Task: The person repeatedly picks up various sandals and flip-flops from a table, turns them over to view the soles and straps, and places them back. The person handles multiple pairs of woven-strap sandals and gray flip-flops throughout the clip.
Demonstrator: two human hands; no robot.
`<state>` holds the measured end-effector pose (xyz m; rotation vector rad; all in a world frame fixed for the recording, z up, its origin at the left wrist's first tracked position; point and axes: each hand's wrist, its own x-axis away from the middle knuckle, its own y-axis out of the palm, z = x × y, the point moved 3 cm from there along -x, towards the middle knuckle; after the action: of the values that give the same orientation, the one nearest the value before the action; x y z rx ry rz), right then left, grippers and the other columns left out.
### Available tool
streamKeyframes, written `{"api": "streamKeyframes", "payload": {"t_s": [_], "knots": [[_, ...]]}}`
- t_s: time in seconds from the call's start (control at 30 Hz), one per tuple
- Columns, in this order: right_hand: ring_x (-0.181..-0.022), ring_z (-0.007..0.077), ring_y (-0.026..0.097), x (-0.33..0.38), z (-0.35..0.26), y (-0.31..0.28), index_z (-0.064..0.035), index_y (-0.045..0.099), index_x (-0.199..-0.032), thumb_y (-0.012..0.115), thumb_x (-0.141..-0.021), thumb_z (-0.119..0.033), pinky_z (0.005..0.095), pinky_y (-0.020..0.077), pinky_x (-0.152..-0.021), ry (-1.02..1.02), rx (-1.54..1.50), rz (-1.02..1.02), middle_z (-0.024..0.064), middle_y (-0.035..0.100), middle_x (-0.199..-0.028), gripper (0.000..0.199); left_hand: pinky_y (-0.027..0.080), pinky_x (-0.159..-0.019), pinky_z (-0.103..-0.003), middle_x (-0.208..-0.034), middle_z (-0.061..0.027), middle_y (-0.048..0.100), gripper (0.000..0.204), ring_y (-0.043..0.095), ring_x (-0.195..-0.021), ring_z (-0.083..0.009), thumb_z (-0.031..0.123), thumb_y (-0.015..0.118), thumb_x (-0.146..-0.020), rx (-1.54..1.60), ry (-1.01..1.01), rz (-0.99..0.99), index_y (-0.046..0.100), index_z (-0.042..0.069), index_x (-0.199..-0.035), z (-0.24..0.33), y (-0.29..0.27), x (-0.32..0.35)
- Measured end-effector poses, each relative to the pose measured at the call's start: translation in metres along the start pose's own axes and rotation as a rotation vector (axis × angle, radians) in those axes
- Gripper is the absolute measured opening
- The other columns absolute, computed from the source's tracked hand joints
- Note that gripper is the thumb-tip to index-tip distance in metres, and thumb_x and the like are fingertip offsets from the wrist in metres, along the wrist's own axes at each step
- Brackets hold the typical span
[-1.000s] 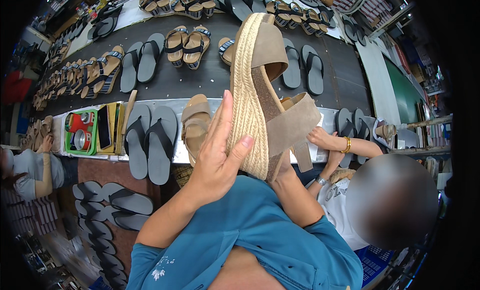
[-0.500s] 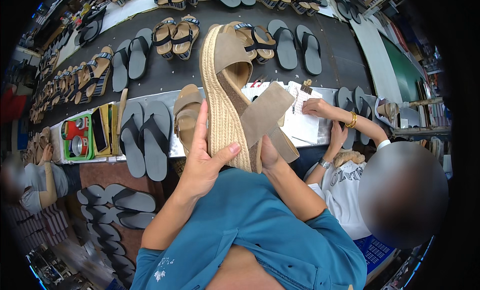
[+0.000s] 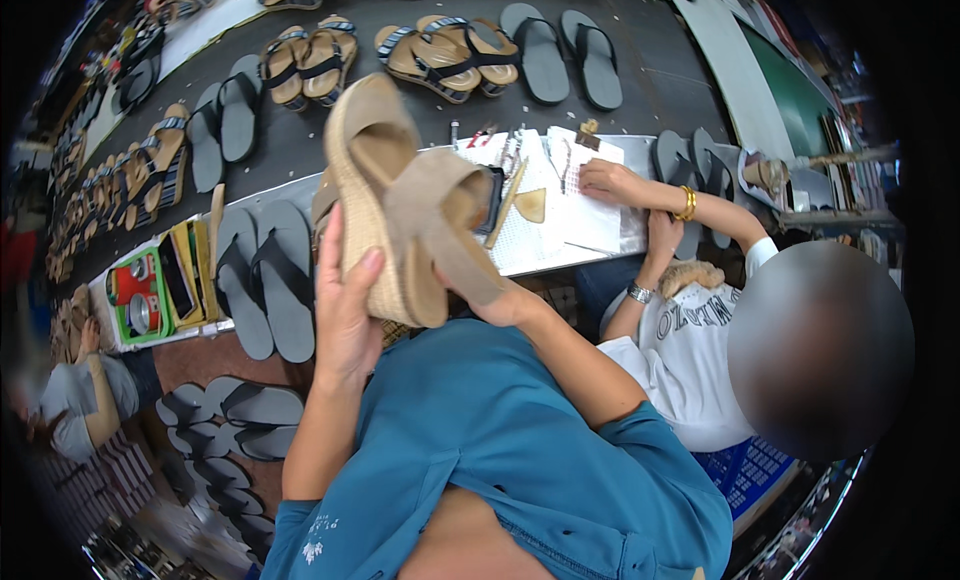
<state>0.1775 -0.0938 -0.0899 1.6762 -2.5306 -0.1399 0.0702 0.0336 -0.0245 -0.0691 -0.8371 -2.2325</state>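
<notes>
A taupe wedge sandal (image 3: 385, 205) with a braided rope-like sole is held up in front of my chest, tilted, its toe pointing away from me. My left hand (image 3: 345, 315) grips the sole near the heel, thumb on the rope side. At the back of the shoe my right hand (image 3: 502, 302) has its fingers on the ankle strap; some of them are hidden behind it. Part of another brown sandal (image 3: 324, 197) peeks out behind the sole's left side. A pair of grey flip-flops (image 3: 283, 275) with black straps lies left of my left hand.
On the right, a co-worker's hand (image 3: 612, 184) rests on white papers (image 3: 595, 220) beside a clip. A green basket (image 3: 152, 292) with red-and-silver cans stands left. Strappy wedge sandals (image 3: 430, 65) and more flip-flops (image 3: 548, 68) line the dark table (image 3: 650, 105).
Both my hands have shifted left with the sandal and turned it, so the footbed and crossed straps show more. The papers on the table are now less covered.
</notes>
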Motion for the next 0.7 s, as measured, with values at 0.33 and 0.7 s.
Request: {"api": "streamKeyframes", "payload": {"t_s": [0.33, 0.7], "knots": [[-0.104, 0.0273, 0.058, 0.089, 0.083, -0.097, -0.0062, 0.069, -0.109, 0.069, -0.084, -0.015, 0.0423, 0.0394, -0.095, 0.013, 1.290, 0.777, 0.0066, 0.065, -0.108, 0.026, 0.040, -0.112, -0.039, -0.149, -0.0171, 0.039, 0.083, 0.046, -0.133, -0.0267, 0.009, 0.062, -0.086, -0.024, 0.180, 0.080, 0.017, 0.005, -0.155, 0.020, -0.035, 0.001], [-0.109, 0.0265, 0.055, 0.079, 0.108, -0.112, -0.0116, 0.072, -0.110, 0.071, -0.086, -0.023, 0.0422, 0.0398, -0.093, 0.131, 1.310, 0.933, 0.0038, 0.064, -0.112, 0.027, 0.033, -0.115, -0.039, -0.153, -0.0124, 0.033, 0.098, 0.040, -0.137, -0.0259, 0.011, 0.072, -0.077, -0.052, 0.311, 0.026, 0.014, 0.008, -0.157, 0.021, -0.017, -0.006]]}}
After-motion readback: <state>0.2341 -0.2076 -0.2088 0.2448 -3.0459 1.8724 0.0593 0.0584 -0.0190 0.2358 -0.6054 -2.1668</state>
